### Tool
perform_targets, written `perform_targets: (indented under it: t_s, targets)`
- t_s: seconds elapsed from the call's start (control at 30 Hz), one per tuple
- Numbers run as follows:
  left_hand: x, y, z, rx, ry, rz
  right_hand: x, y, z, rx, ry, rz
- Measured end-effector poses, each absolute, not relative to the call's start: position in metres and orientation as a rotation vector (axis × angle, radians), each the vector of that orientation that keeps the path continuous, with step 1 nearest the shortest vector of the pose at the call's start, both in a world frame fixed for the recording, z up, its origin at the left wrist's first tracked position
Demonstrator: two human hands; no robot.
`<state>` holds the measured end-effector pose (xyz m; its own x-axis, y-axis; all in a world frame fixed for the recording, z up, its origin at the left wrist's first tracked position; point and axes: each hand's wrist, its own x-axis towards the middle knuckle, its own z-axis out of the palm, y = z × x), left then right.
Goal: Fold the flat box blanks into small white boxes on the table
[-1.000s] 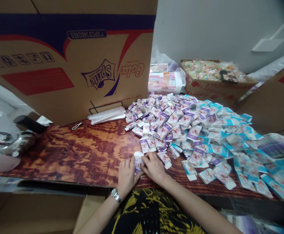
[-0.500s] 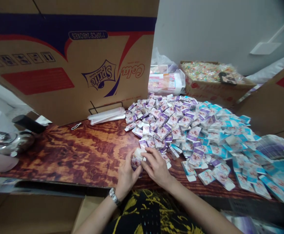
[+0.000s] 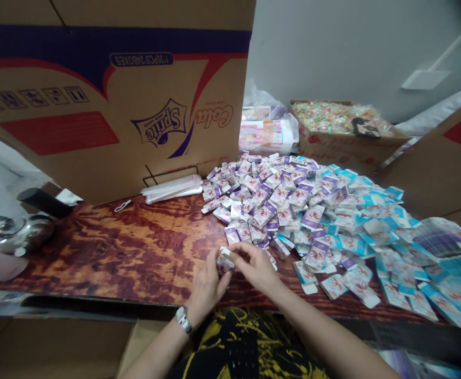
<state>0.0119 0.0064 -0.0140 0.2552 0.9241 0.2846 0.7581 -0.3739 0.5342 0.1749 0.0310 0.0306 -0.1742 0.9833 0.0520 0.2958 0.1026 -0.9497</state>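
Fingers [image 3: 212, 261] of the left hand [image 3: 205, 284] grip a box [image 3: 225, 262] at eight o'clock from the pile [image 3: 313, 218] while the right hand [image 3: 256, 267] pinches its top — apparently working that end, which calls for steady support.

The only camera here sits on the person's head, facing forward and tipped down at the table [image 3: 135, 239]. Left hand [image 3: 206, 279] and right hand [image 3: 256, 266] fall low and central, quite near (the wearer's own clothes [image 3: 226, 350] fill the bottom edge), while the wall [image 3: 325, 42] stands well beyond, upper right.
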Motion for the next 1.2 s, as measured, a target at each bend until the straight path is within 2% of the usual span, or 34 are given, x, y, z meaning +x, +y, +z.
perform_targets:
  t_s: [0.1,0.23,0.43,0.57,0.67,0.77,0.83,0.9,1.2]
  targets:
    - [0.012,0.006,-0.019,2.262,1.552,0.784,0.172,0.023,0.036,-1.293,-1.781,0.861]
    - [0.015,0.007,-0.018,2.299,1.534,0.782,0.165,0.011,0.035,-1.213,-1.813,0.853]
    - [0.013,0.010,0.006,2.243,1.504,0.772,0.188,0.037,0.026,-1.178,-1.409,1.101]
    - [0.002,0.009,-0.005,2.299,1.647,0.703,0.208,0.059,0.026,-1.147,-0.906,1.146]
    - [-0.001,0.007,-0.028,2.417,1.671,0.512,0.200,0.049,0.006,-1.350,-1.388,1.138]
    - [0.001,0.004,-0.045,2.461,1.700,0.403,0.181,0.029,-0.022,-1.565,-2.055,0.749]
    - [0.003,0.002,-0.049,2.467,1.729,0.387,0.171,0.020,-0.034,-1.636,-2.220,0.518]
    - [0.004,0.002,-0.051,2.466,1.738,0.402,0.166,0.017,-0.038,-1.620,-2.241,0.459]
    - [0.016,0.003,-0.032,2.237,1.643,0.783,0.166,0.026,-0.013,-1.343,-1.729,0.963]
